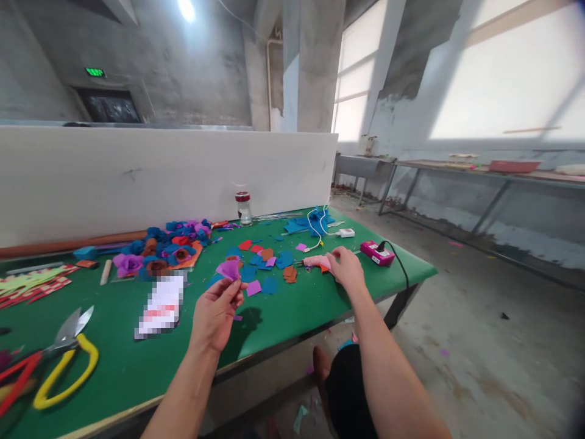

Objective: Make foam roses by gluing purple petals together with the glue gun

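My left hand (220,306) pinches a purple paper petal (228,269) above the green table (292,314), its fingers pressed together. To the right, my right hand (346,268) is closed around the back end of a pink glue gun (316,261), whose tip points left. Between the hands lie loose paper pieces: blue (269,285), purple (253,288), brown (289,274) and red (245,245). A heap of blue, purple and brown paper flowers (158,251) rests behind and to the left of my left hand.
Yellow-handled scissors (68,366) and red-handled ones (21,378) lie at the left. A glass jar (244,210) stands by the white panel (173,177). A pink power socket (377,253) with a black cable sits near the right edge, beside a white adapter (346,233).
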The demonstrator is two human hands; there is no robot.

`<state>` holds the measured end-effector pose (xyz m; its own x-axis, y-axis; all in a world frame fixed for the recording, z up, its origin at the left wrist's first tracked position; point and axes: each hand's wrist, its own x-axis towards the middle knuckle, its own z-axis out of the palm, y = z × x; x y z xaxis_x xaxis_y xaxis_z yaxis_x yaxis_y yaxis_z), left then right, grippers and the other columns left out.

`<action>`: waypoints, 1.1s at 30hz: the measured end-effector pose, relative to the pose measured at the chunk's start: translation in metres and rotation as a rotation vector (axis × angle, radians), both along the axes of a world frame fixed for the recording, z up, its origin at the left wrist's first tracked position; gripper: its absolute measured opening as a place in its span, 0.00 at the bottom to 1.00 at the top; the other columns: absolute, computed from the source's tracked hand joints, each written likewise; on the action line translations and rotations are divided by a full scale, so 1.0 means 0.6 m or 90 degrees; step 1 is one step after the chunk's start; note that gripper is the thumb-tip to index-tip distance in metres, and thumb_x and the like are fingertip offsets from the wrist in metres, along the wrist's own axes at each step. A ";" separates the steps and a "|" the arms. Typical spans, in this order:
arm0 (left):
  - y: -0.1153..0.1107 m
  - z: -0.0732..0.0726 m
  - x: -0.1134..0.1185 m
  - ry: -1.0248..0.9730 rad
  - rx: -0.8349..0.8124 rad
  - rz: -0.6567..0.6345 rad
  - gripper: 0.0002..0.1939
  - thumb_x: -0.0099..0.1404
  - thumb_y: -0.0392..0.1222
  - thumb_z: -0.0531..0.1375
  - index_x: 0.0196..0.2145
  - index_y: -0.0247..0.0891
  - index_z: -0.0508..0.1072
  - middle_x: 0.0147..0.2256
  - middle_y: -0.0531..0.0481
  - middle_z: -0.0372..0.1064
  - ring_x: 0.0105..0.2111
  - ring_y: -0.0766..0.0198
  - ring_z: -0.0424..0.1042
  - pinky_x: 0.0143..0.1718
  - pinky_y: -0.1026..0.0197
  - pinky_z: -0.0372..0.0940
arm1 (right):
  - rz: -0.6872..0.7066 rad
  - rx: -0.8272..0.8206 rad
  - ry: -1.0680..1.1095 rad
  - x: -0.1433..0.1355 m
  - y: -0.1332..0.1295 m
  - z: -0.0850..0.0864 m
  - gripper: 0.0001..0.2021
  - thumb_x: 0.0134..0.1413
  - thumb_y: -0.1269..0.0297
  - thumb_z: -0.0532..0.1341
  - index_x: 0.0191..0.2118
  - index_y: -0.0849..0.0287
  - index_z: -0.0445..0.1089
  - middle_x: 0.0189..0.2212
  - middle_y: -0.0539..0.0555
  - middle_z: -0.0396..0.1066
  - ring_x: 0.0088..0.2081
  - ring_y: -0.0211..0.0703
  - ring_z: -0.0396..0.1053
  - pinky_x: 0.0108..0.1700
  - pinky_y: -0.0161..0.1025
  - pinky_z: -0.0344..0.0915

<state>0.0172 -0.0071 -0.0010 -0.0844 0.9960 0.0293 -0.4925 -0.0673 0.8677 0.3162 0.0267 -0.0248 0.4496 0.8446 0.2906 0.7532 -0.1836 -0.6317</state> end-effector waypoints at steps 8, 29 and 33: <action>-0.006 -0.003 0.005 0.015 -0.002 -0.036 0.16 0.41 0.38 0.74 0.28 0.32 0.75 0.25 0.47 0.75 0.22 0.71 0.66 0.23 0.69 0.60 | 0.070 -0.121 0.049 0.034 -0.001 -0.027 0.11 0.51 0.58 0.62 0.27 0.61 0.72 0.27 0.59 0.74 0.33 0.49 0.70 0.34 0.38 0.58; 0.016 -0.024 -0.004 -0.033 0.050 0.025 0.17 0.45 0.41 0.72 0.30 0.33 0.72 0.25 0.48 0.74 0.20 0.74 0.63 0.20 0.70 0.55 | 0.575 0.050 0.841 -0.162 -0.084 0.069 0.18 0.49 0.51 0.67 0.38 0.58 0.67 0.22 0.47 0.69 0.26 0.36 0.68 0.32 0.35 0.67; 0.019 -0.029 -0.005 -0.046 0.060 0.040 0.17 0.45 0.41 0.72 0.30 0.33 0.72 0.25 0.48 0.74 0.20 0.73 0.64 0.21 0.70 0.56 | 0.576 0.081 0.713 -0.199 -0.100 0.080 0.19 0.56 0.48 0.61 0.44 0.59 0.66 0.21 0.46 0.66 0.23 0.34 0.63 0.27 0.32 0.60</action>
